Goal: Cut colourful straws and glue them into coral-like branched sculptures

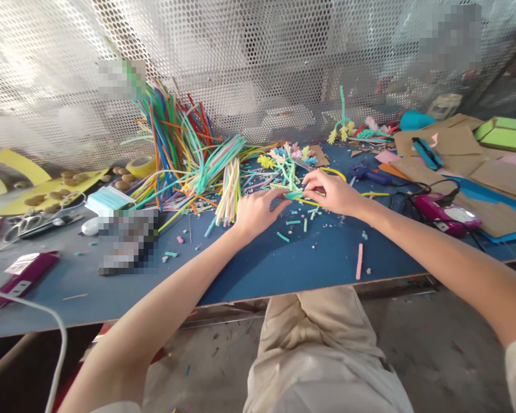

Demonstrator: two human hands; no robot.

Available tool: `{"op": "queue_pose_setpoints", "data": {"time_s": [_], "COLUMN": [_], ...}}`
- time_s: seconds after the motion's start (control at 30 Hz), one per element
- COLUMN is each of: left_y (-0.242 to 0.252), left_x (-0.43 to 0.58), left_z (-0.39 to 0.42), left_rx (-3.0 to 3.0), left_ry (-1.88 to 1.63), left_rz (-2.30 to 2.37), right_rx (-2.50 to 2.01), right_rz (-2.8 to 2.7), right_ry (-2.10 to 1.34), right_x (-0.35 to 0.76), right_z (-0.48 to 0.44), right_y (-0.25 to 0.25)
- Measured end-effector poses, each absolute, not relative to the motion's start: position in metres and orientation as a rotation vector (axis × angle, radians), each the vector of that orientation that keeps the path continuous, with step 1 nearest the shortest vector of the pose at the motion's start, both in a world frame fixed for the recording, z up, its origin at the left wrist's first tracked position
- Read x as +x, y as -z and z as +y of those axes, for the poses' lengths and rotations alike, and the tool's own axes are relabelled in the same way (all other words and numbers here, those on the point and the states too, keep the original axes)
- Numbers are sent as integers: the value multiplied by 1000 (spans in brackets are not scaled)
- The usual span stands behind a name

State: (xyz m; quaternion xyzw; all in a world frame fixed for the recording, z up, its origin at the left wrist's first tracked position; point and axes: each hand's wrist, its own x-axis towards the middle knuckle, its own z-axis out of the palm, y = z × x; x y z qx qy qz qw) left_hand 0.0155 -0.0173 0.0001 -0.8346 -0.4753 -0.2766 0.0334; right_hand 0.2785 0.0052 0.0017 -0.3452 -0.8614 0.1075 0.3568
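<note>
Blue table (pixel 249 278) below | pastel flower cluster (pixel 289 163) near its far side | left hand (pixel 260 212) and right hand (pixel 332 191), each pinched narrow on the green strip (pixel 293 195) | strip between them, any join to the cluster too small to make out; likely light, soft, bendable, easily crushed; best held near its ends
</note>
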Motion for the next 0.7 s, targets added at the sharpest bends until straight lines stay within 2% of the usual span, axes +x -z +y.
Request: {"op": "queue_pose_setpoints", "data": {"time_s": [0.43,0.7], "left_y": [-4,5], "left_x": [9,7], "left_z": [-18,-10], "left_rx": [-2605,-2478], "left_ry": [930,1113], "left_rz": [-1239,-972], "right_rx": [-800,-816], "right_rz": [-2205,-2226], "right_ry": [-344,-297], "right_x": [277,277], "right_z": [3,4], "right_y": [1,1]}}
